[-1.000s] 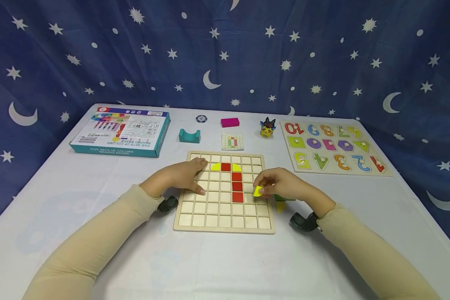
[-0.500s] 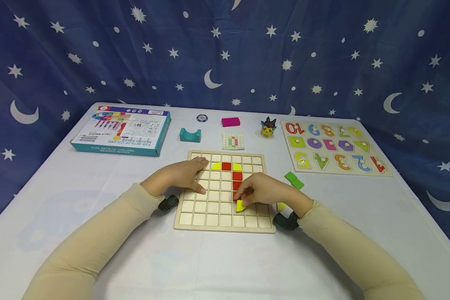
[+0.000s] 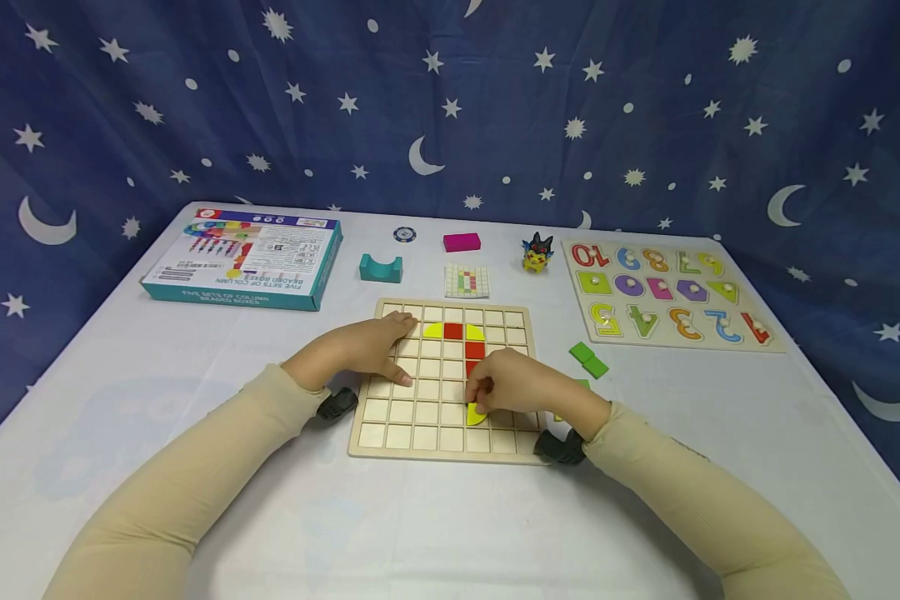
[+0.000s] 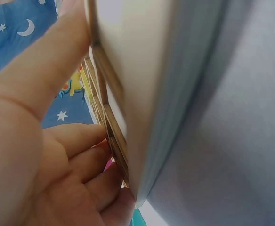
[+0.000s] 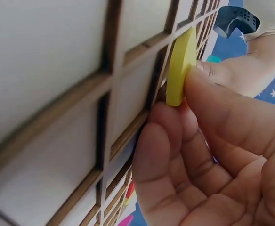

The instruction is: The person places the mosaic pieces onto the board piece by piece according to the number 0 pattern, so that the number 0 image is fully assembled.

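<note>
My right hand [image 3: 506, 383] pinches a yellow quarter-round tile [image 5: 180, 70] between thumb and fingers, right at a cell of the wooden grid board [image 3: 390, 437]. In the head view that cell lies below a column of red tiles [image 3: 475, 351], partly hidden by the hand. Higher on the board, two yellow quarter-round tiles [image 3: 434, 331] flank a red square tile [image 3: 453, 332]. My left hand [image 3: 360, 346] rests on the board's left side with its fingers spread; in the left wrist view its fingertips [image 4: 97, 134] touch the board's face.
Green square tiles [image 3: 588, 360] lie right of the board, with more tiles partly under the right wrist. Behind the board are a pattern card [image 3: 467, 282], a teal block [image 3: 380, 268], a pink block [image 3: 461, 242] and a small figure [image 3: 537, 252]. A box [image 3: 243, 258] and a number puzzle [image 3: 667, 292] flank them.
My right hand has carried the yellow tile leftward from the board's right edge to the cell under the red column. The left hand has stayed in place.
</note>
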The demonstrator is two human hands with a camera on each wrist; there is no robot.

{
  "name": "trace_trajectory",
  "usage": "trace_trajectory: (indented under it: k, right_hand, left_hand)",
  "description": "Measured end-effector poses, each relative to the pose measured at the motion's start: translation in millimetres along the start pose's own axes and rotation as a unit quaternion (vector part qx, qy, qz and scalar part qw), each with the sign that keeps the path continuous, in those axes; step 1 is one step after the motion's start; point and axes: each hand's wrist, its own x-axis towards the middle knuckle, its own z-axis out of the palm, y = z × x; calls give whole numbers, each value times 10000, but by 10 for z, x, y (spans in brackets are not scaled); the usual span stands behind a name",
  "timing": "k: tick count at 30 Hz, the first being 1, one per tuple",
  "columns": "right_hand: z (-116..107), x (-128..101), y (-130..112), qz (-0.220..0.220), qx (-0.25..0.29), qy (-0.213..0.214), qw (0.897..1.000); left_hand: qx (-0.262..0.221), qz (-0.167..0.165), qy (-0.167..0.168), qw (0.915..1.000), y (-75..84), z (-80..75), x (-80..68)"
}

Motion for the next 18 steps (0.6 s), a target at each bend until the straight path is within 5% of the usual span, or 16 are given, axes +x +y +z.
trace_trajectory:
  k: [10,18]
  right_hand:
    - [5,-14,-67,200,-259,90,9994]
    - [-168,-168,103,244,-256,197,9992]
  left_hand:
    - [64,-7,3,10000,11,-4,2]
    - [79,-12,10,10000,11,-7,-9]
